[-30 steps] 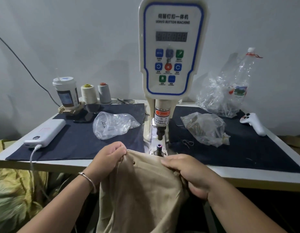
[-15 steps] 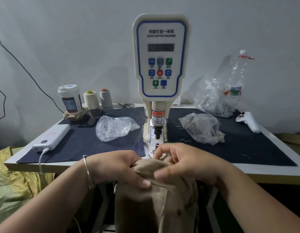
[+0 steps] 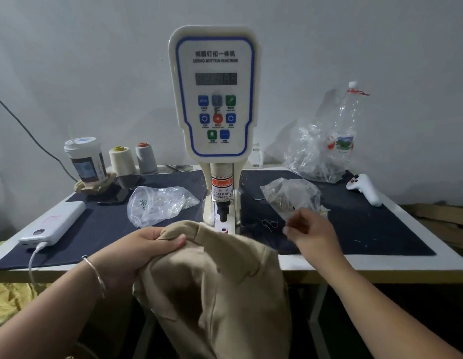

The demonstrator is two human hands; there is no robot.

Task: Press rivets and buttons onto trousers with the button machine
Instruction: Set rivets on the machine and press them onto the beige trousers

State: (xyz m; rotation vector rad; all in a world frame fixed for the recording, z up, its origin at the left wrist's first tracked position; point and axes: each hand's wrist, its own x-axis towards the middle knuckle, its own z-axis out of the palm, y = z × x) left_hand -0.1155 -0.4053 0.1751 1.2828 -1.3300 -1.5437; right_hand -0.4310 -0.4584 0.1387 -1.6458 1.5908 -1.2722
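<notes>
The left hand [image 3: 145, 251] grips a bunched fold of the beige cotton trousers [image 3: 215, 288] just in front of the white servo button machine [image 3: 215, 99]. The right hand [image 3: 312, 233], motion-blurred with loosely curled fingers and apparently empty, hangs right of the machine beside the clear plastic bag of metal fasteners [image 3: 292, 196]. Best pick one fastener cleanly, seat it on the lower die [image 3: 223, 230], and keep fingertips clear of the punch.

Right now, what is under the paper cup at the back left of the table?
The paper cup stands on a crumpled tan cardboard holder, which rests at the corner of the dark cloth mat. Whatever lies beneath the holder is covered, so I cannot tell.
</notes>
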